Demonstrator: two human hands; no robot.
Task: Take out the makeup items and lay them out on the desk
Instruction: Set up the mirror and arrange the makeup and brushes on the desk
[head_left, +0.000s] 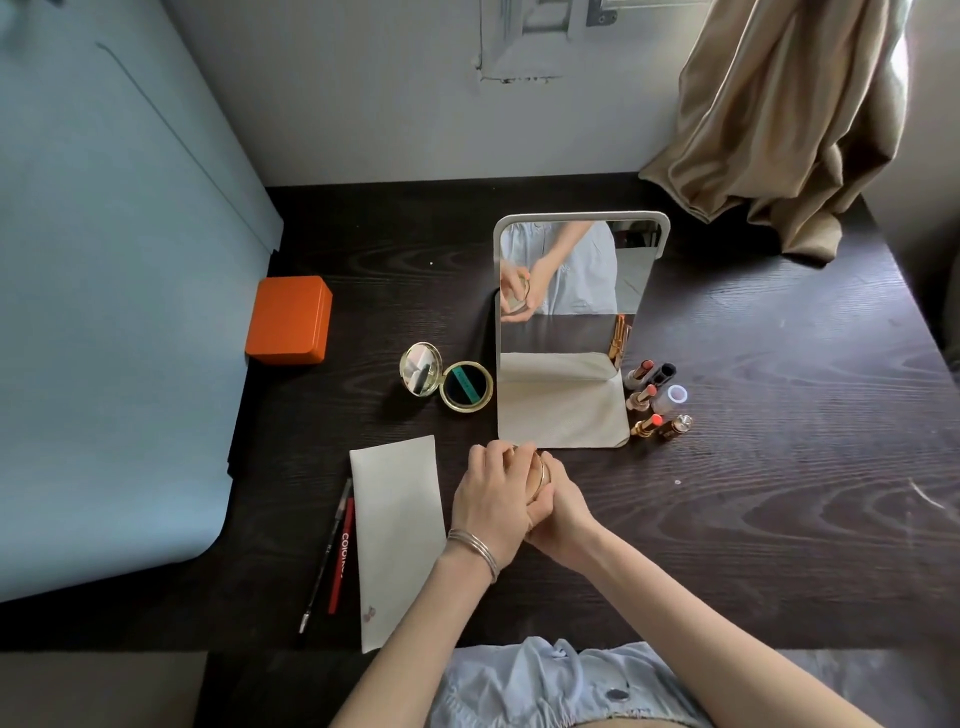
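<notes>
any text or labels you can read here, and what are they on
"COLO": white letters along the red pencil; the word runs on, but the rest is unreadable.
Teal band inside the open gold compact: may carry lettering, too small to read.
Black pencil: small marks, unreadable.
Nothing readable on the orange tin, the lipsticks or the white pouch.

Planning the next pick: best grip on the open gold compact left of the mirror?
Take the open gold compact by the rim of its base half, the round dish with the teal strip, pinching across it from above. That half lies flat on the desk; the mirrored lid tilts up at left, so avoid the lid and hinge.
</notes>
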